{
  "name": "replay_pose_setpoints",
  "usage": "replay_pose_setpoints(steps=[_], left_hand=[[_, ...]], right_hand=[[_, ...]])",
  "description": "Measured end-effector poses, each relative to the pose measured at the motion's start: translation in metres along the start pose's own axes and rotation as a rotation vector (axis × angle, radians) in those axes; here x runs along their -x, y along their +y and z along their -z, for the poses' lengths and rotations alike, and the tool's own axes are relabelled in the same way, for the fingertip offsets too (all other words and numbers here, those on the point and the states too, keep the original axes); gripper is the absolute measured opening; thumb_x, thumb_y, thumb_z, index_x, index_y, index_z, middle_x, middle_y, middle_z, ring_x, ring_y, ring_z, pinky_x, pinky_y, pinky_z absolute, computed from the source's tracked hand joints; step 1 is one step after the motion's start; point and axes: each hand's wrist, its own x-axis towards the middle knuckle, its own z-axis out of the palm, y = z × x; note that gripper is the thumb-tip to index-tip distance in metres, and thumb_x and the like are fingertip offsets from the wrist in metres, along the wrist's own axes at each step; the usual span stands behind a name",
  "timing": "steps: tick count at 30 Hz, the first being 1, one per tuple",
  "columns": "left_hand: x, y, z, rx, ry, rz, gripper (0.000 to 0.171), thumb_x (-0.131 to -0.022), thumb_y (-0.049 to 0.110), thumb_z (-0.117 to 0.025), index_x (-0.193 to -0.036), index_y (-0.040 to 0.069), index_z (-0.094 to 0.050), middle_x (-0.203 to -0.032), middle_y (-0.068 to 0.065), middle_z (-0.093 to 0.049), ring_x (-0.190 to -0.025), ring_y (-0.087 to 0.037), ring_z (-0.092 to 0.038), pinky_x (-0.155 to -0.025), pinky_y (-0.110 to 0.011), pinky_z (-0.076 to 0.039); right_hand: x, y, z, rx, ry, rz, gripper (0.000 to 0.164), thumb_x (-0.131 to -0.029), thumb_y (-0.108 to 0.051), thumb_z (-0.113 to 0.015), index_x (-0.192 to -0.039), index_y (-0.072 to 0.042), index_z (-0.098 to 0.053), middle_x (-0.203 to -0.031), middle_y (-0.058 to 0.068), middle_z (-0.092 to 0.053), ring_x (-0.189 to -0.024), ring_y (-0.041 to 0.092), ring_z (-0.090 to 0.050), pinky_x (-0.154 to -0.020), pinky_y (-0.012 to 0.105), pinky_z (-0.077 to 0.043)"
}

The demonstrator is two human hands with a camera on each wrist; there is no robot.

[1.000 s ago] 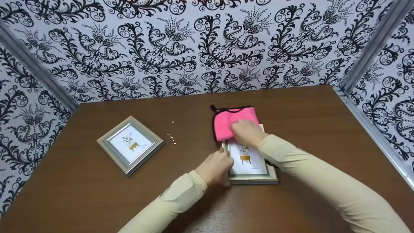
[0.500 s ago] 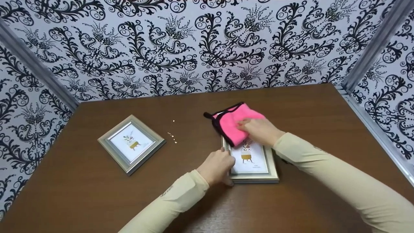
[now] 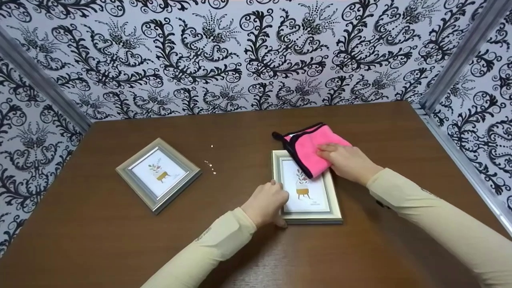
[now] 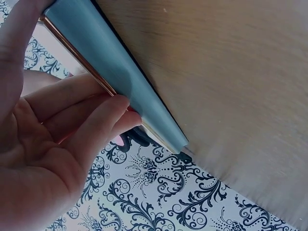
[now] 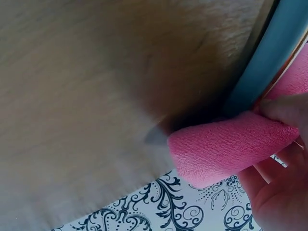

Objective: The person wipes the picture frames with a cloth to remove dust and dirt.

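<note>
A silver-gold picture frame (image 3: pixel 334 206) with a flower-pot print lies flat on the table. At its left edge my left hand (image 3: pixel 266 202) grips it, fingers bent over the rim and thumb at the near corner. The left wrist view shows fingertips (image 4: pixel 118 103) against the frame's blue-grey side (image 4: pixel 103 53). My right hand (image 3: pixel 348 160) holds a folded pink cloth (image 3: pixel 310 148) with black trim over the frame's upper right corner, which it hides. In the right wrist view the thumb pinches the cloth (image 5: pixel 226 144) beside the frame's side (image 5: pixel 269 53), and the palm (image 5: pixel 284 197) is partly visible.
A second similar picture frame (image 3: pixel 138 188) lies turned at an angle on the left of the brown table (image 3: pixel 224 132). Several small pale bits (image 3: pixel 212 167) are scattered between the two frames. Patterned walls (image 3: pixel 224 60) close off the back and sides.
My right hand has slid the pink cloth rightward across the top of the frame, uncovering its upper left corner. The left hand has kept its place on the left edge.
</note>
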Motion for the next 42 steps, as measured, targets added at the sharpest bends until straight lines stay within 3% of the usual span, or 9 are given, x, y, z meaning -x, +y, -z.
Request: replay_pose_setpoints(steps=[7,22,32,38,42], left_hand=[[0.000,0.001,-0.001,0.006,-0.007,0.011,0.044,-0.056,0.046,-0.090,-0.071,0.013,-0.066,-0.072,-0.002,-0.057,-0.068,-0.018,-0.056,-0.056,-0.032,-0.053],[0.001,-0.001,-0.002,0.001,0.026,0.012,0.048,-0.053,0.049,-0.090,-0.068,0.012,-0.063,-0.071,-0.002,-0.057,-0.069,-0.020,-0.059,-0.055,-0.033,-0.054],[0.000,-0.003,-0.002,0.066,0.057,0.017,0.045,-0.050,0.044,-0.093,-0.067,0.013,-0.065,-0.069,0.002,-0.060,-0.069,-0.020,-0.060,-0.058,-0.034,-0.054],[0.000,-0.003,-0.002,0.062,0.052,0.025,0.046,-0.048,0.044,-0.092,-0.067,0.013,-0.064,-0.068,0.002,-0.058,-0.067,-0.019,-0.059,-0.059,-0.034,-0.053],[0.000,-0.003,-0.001,0.068,0.046,0.024,0.045,-0.048,0.042,-0.093,-0.069,0.012,-0.067,-0.071,0.000,-0.060,-0.069,-0.020,-0.059,-0.060,-0.035,-0.054]], right_hand=[[0.010,-0.004,0.003,0.005,0.002,0.053,0.033,-0.088,0.000,-0.062,-0.121,0.002,-0.065,-0.127,0.018,-0.060,-0.118,0.035,-0.055,-0.086,0.050,-0.050],[0.047,-0.027,0.023,0.031,-0.082,0.319,0.042,-0.078,-0.002,-0.075,-0.120,-0.002,-0.067,-0.119,0.012,-0.066,-0.113,0.031,-0.059,-0.088,0.045,-0.050],[0.067,-0.036,0.038,-0.121,-0.095,0.521,0.045,-0.073,0.006,-0.067,-0.115,-0.012,-0.071,-0.117,0.003,-0.067,-0.111,0.025,-0.061,-0.080,0.042,-0.054],[0.069,-0.030,0.040,-0.212,-0.148,0.541,0.053,-0.071,0.012,-0.062,-0.115,-0.015,-0.071,-0.118,-0.004,-0.067,-0.115,0.020,-0.059,-0.080,0.039,-0.054],[0.062,-0.026,0.040,-0.200,-0.154,0.525,0.058,-0.067,0.016,-0.061,-0.115,-0.014,-0.071,-0.119,-0.003,-0.066,-0.115,0.022,-0.059,-0.084,0.041,-0.053]])
